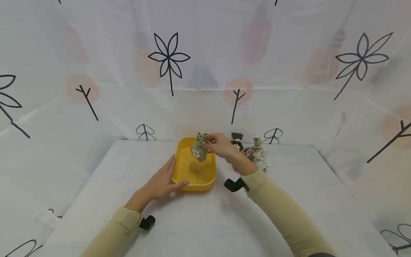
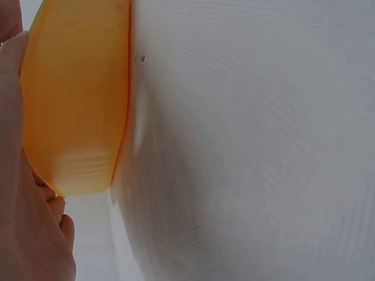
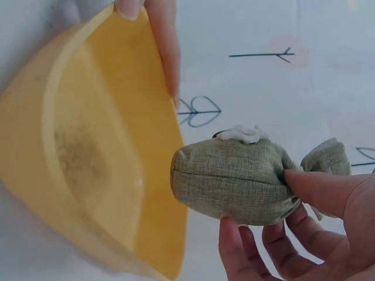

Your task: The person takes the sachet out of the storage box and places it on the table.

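Observation:
A small olive-green cloth drawstring pouch (image 1: 199, 151) with a white flower hangs over a yellow plastic tub (image 1: 196, 186). My right hand (image 1: 222, 145) pinches the pouch near its tied neck, thumb on one side and fingers on the other. The pouch is lying sideways in the right wrist view, clear of the tub wall. My left hand (image 1: 162, 180) rests against the tub's near left corner. Its fairly straight fingers lie along the left side, and the thumb reaches over the near rim. The tub has a dark smudge or shadow on its floor.
Right of the tub, a cluster of several small pouches stands together: a dark brown pouch (image 1: 237, 141), a tan pouch (image 1: 257, 143), a white pouch (image 1: 261, 160) and a pinkish one, partly behind the right forearm. A patterned curtain (image 1: 199, 71) hangs behind the white table (image 1: 192, 225).

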The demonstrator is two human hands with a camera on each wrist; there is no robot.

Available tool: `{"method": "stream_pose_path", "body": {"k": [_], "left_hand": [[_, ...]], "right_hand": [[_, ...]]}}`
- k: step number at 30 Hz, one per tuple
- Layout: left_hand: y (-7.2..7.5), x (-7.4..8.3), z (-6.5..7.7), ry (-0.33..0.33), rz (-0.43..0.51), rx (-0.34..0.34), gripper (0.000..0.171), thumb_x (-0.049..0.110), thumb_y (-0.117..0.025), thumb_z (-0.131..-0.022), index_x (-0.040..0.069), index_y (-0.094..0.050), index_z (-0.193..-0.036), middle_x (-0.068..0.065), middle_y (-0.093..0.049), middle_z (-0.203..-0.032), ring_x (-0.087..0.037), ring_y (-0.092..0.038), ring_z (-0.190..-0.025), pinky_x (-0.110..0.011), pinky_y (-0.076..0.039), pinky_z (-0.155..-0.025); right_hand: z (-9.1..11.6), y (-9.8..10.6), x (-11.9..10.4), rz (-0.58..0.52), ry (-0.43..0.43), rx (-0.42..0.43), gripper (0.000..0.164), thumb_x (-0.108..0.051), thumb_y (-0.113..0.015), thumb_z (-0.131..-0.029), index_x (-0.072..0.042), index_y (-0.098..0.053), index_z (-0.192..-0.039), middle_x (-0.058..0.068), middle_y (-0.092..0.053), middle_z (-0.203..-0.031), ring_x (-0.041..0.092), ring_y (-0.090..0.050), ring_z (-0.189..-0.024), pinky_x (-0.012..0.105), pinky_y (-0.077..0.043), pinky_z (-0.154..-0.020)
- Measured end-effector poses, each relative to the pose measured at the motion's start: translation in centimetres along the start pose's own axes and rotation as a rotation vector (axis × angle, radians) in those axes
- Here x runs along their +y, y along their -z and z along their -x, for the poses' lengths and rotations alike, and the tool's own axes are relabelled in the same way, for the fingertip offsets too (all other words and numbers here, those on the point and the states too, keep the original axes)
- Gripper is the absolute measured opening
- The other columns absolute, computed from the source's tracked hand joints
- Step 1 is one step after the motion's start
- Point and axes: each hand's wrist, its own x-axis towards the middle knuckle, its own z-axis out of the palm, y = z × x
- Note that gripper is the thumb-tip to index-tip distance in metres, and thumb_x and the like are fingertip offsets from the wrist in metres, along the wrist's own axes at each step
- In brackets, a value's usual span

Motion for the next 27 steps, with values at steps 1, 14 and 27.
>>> {"method": "stream_pose_path", "body": {"k": [1,14,27], "left_hand": [[0.0,0.0,0.0,-0.001,-0.001,0.002,0.123,0.089,-0.044,-0.085,0.008,0.002,-0.165,-0.007,0.001,-0.172,-0.029,-0.013,-0.157,-0.047,-0.02,-0.126],[-0.2,0.1,0.2,0.01,-0.005,0.004,0.123,0.089,-0.045,-0.085,0.007,0.002,-0.165,-0.009,0.001,-0.172,-0.03,-0.014,-0.157,-0.05,-0.021,-0.125],[-0.2,0.0,0.2,0.008,-0.009,0.012,0.123,0.088,-0.045,-0.085,0.007,0.003,-0.164,-0.009,0.002,-0.172,-0.028,-0.012,-0.158,-0.048,-0.02,-0.126]], "right_hand": [[0.4,0.3,0.1,0.009,0.002,0.008,0.032,-0.012,-0.062,-0.101,0.003,-0.063,-0.129,0.017,-0.061,-0.125,0.029,-0.061,-0.115,0.046,-0.056,-0.1],[6.6,4.3,3.0,0.139,0.071,0.08,0.021,-0.014,-0.068,-0.098,0.001,-0.067,-0.112,0.014,-0.066,-0.11,0.026,-0.062,-0.098,0.035,-0.054,-0.084],[9.6,5.7,8.1,0.082,0.054,0.091,0.016,-0.004,-0.067,-0.093,0.006,-0.067,-0.106,0.013,-0.066,-0.099,0.019,-0.06,-0.089,0.033,-0.055,-0.075]]}}
